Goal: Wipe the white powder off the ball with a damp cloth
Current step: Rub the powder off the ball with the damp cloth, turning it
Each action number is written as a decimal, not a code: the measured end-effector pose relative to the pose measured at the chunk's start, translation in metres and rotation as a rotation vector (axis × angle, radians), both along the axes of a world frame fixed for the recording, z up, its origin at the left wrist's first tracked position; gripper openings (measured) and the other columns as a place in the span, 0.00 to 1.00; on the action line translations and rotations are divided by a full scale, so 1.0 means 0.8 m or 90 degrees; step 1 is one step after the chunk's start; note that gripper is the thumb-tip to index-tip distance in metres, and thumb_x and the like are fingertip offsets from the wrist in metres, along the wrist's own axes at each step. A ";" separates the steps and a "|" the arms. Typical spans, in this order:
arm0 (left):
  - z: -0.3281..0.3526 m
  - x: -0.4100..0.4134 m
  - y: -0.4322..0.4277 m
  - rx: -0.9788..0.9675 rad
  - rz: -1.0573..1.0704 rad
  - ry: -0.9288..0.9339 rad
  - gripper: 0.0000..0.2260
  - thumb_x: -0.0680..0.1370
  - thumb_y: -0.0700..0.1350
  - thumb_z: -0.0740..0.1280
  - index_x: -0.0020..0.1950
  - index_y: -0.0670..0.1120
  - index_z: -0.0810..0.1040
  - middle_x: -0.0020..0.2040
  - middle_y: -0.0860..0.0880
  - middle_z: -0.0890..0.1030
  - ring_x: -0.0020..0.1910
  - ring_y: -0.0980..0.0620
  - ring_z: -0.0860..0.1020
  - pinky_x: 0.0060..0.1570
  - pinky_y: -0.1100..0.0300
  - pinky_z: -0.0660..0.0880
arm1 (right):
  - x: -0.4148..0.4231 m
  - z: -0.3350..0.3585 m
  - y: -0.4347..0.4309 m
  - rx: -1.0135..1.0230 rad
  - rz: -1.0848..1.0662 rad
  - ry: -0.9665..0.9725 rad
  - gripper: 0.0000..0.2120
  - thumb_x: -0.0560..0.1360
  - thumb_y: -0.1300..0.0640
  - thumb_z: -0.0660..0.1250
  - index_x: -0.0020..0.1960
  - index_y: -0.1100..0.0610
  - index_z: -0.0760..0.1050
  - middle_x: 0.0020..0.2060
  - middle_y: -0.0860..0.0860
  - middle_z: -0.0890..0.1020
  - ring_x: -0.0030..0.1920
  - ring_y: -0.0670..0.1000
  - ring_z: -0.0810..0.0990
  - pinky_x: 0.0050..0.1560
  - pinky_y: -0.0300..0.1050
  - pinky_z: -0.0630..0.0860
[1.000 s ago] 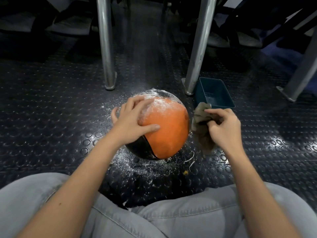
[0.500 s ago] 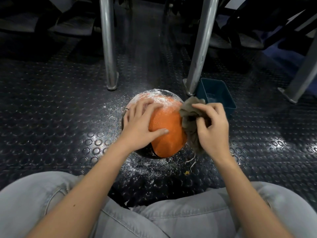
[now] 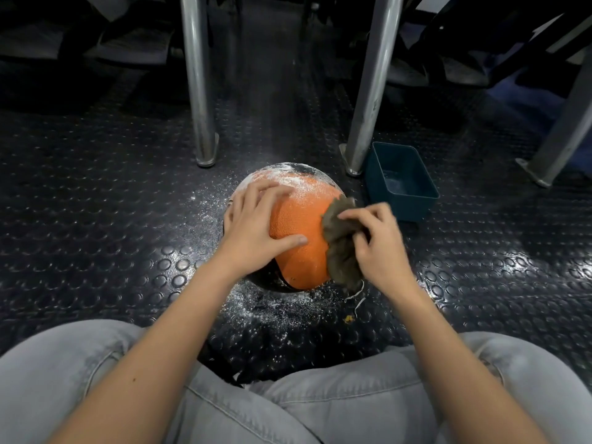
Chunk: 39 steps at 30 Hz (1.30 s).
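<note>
Head view: right hand (image 3: pixel 378 248), fingers curled round the cloth (image 3: pixel 339 245), has moved in from beside the ball (image 3: pixel 301 232); cloth now touches its right flank. Left hand (image 3: pixel 256 225) lies flat with fingers spread, steadying the ball on the floor (image 3: pixel 128 219). White powder (image 3: pixel 288 179) on top is unwiped, so wiping looks just started.

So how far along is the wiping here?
Done: the near orange face of the ball looks largely powder-free. In hand: the right hand presses the bunched cloth against the ball's right side while the left hand lies spread on its left side, steadying it. Left: white powder coats the ball's far top; more lies scattered on the floor.
</note>
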<state>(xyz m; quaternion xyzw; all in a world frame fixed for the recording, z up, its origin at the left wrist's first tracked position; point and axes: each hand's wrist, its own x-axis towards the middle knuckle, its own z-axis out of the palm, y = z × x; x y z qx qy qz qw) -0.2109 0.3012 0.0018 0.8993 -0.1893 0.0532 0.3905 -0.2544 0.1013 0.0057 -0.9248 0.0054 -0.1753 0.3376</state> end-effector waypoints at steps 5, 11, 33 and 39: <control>-0.003 -0.007 -0.009 0.014 0.019 0.001 0.43 0.67 0.60 0.74 0.75 0.52 0.57 0.71 0.51 0.57 0.70 0.57 0.53 0.73 0.45 0.49 | 0.007 0.004 -0.026 0.015 -0.126 0.115 0.17 0.75 0.71 0.57 0.54 0.53 0.73 0.52 0.50 0.68 0.58 0.51 0.71 0.54 0.34 0.64; -0.002 -0.007 -0.009 0.050 0.051 -0.023 0.44 0.67 0.61 0.72 0.76 0.53 0.54 0.74 0.50 0.53 0.74 0.51 0.51 0.73 0.46 0.43 | -0.001 0.016 0.003 0.083 -0.054 -0.038 0.17 0.73 0.71 0.62 0.56 0.55 0.76 0.52 0.52 0.71 0.49 0.41 0.72 0.52 0.20 0.62; -0.010 -0.029 -0.042 0.184 -0.029 -0.079 0.38 0.67 0.70 0.67 0.74 0.63 0.57 0.73 0.56 0.54 0.70 0.58 0.47 0.72 0.44 0.36 | -0.007 0.055 -0.059 -0.071 -0.169 0.136 0.17 0.68 0.66 0.66 0.38 0.42 0.77 0.43 0.50 0.82 0.47 0.52 0.79 0.50 0.42 0.74; -0.009 -0.031 -0.039 0.155 -0.021 -0.087 0.37 0.66 0.68 0.69 0.72 0.63 0.60 0.71 0.56 0.56 0.69 0.58 0.48 0.71 0.46 0.34 | -0.003 0.058 -0.047 0.008 0.110 0.092 0.17 0.65 0.71 0.71 0.40 0.48 0.79 0.42 0.48 0.76 0.43 0.49 0.75 0.45 0.32 0.70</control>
